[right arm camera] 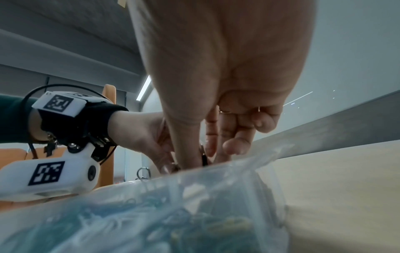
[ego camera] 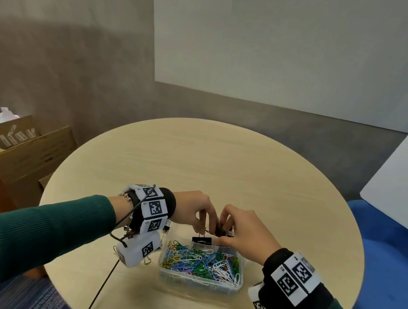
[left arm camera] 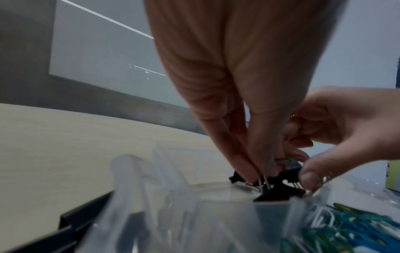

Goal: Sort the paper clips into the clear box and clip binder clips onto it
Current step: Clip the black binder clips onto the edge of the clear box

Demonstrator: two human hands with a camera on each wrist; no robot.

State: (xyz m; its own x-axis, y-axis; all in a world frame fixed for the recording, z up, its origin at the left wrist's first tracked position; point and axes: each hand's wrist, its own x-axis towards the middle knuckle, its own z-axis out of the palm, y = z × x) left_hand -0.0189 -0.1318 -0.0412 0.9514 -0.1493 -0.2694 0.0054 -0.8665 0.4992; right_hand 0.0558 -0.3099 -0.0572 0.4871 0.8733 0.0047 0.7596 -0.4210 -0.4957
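1. The clear box sits on the round table just in front of me, long side running left to right, with the paper clips heaped inside.

2. Both my hands meet over the far rim of the box, the edge away from my body.

3. One black binder clip already grips that far rim, its wire handles standing up. My left hand pinches those handles between thumb and fingertips, fingers pointing straight down.

4. My right hand is just to the right of it, fingers curled around a second dark binder clip. It hangs above the rim, close beside the seated clip; whether it touches the rim I cannot tell.

5. I judge what matters next is that the rim lies directly below the right hand's clip and runs left to right, so the clip's mouth must open along that line and come straight down.

6. The right hand is nearer the free stretch of rim; the left only steadies.

7. A spare binder clip lies on the table under my left wrist.
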